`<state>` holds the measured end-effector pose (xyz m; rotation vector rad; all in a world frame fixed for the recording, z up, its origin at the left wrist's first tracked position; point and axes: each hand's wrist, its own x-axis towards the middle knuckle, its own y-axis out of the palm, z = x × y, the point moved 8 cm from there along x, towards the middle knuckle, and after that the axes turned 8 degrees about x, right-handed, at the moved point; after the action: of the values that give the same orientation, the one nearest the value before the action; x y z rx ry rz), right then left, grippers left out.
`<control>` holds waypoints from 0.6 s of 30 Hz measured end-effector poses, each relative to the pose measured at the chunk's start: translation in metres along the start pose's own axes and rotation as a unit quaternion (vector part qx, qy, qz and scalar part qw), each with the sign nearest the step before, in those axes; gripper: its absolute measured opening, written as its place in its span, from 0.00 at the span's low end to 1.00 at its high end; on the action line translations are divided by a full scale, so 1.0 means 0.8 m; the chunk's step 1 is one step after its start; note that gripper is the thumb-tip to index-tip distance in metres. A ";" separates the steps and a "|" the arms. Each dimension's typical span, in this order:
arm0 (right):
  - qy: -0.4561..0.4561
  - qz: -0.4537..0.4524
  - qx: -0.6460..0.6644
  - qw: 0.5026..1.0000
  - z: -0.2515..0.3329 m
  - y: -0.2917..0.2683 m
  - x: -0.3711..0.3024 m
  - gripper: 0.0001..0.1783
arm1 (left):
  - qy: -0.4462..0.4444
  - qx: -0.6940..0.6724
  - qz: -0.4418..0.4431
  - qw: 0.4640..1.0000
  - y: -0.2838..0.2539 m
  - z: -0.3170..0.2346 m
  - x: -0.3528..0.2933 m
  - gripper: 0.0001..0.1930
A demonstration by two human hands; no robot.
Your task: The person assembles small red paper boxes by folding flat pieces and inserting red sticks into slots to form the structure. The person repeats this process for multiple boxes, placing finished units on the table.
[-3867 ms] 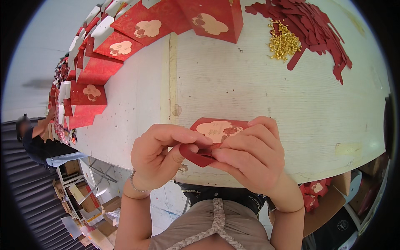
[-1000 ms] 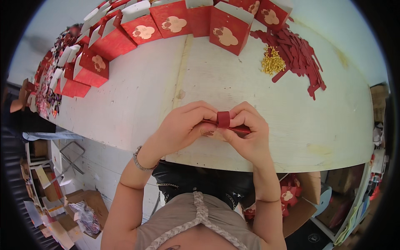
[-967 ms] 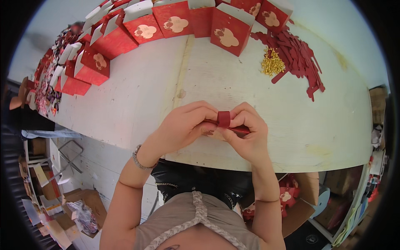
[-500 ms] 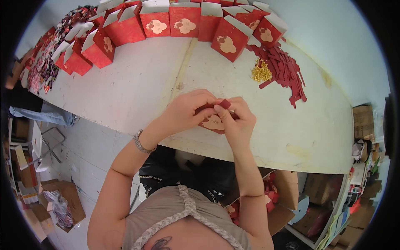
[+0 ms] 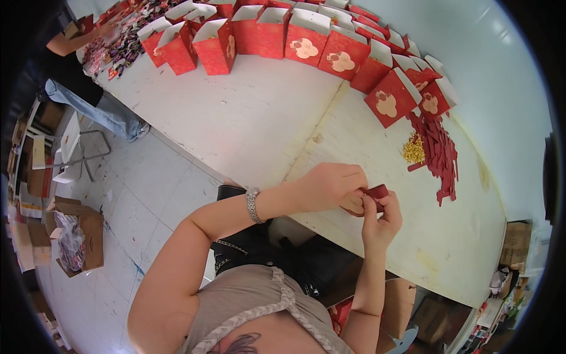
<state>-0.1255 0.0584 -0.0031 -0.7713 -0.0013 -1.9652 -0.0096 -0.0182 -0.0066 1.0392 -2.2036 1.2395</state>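
Observation:
My left hand [image 5: 337,184] and my right hand [image 5: 381,223] are together over the near part of the table, both closed at a small red box [image 5: 354,203] with a cream label. A dark red strip [image 5: 375,192] sticks out between the fingers at the box's top. My right thumb and fingers pinch around this strip. The left fingers bend over the box's upper edge and cover much of it, so how the strip joins the box is hidden.
Open red boxes [image 5: 308,41] line the table's far side. To the right lie dark red strips [image 5: 439,153] beside small gold pieces [image 5: 413,148]. At far left, a person [image 5: 76,71] reaches into a heap of small colourful items [image 5: 121,53]. A cardboard carton [image 5: 88,236] stands on the floor.
The view has swung left, so the table's things appear farther right and more of the other person shows. Both hands stay together at the small box and the strip.

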 end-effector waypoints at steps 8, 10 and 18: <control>0.315 0.224 -0.076 0.919 0.028 -0.160 -0.076 0.05 | -0.136 0.515 -0.294 0.794 -0.307 0.171 -0.042 0.33; 0.380 0.246 -0.177 0.874 0.033 -0.204 -0.116 0.10 | -0.168 0.650 -0.197 0.715 -0.364 0.235 -0.050 0.26; 0.079 0.164 -0.140 0.973 0.012 -0.024 -0.056 0.20 | -0.027 0.571 -0.119 0.812 -0.176 0.047 -0.006 0.05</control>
<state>-0.1220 0.1069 -0.0128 -0.7390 0.4790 -1.7217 0.1019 -0.0948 0.0480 1.6627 -1.1068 2.4687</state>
